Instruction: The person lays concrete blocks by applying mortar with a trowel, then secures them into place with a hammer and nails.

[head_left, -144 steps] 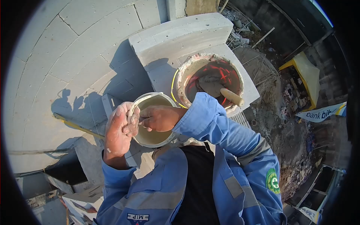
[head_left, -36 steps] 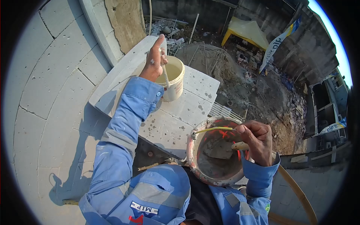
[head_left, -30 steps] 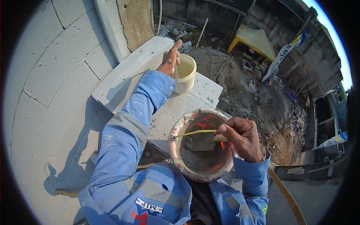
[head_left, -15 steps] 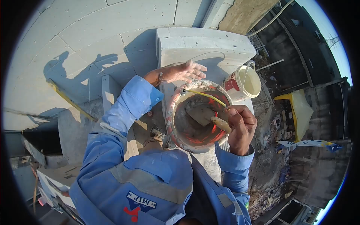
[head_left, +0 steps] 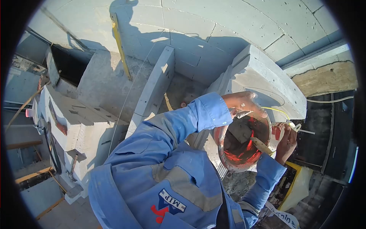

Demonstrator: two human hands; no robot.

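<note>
A round bucket (head_left: 221, 152) holds grey mortar, and its inner wall has bright orange-red patches. A trowel (head_left: 262, 145) rests in it, its pale handle leaning over the right rim. My left hand (head_left: 246, 104) is at the bucket's upper rim, with thumb and fingers apart; the fingertips are partly unclear. A thin yellow handle (head_left: 280, 110) arcs from beside those fingers to my right hand (head_left: 286, 145), which is closed on it to the right of the bucket. Behind my right hand stands a small white and red pail (head_left: 275, 133), partly hidden.
Pale blocks (head_left: 267, 76) stand behind the bucket, against a block wall (head_left: 190, 23). A long board (head_left: 154, 87) leans at the centre. More blocks (head_left: 80, 118) with tools are at the left. A yellow bar (head_left: 121, 45) leans on the wall.
The view has swung left, so the bucket sits further right. My left hand has come over the bucket's upper rim. My right hand has moved out past the right rim with the yellow handle.
</note>
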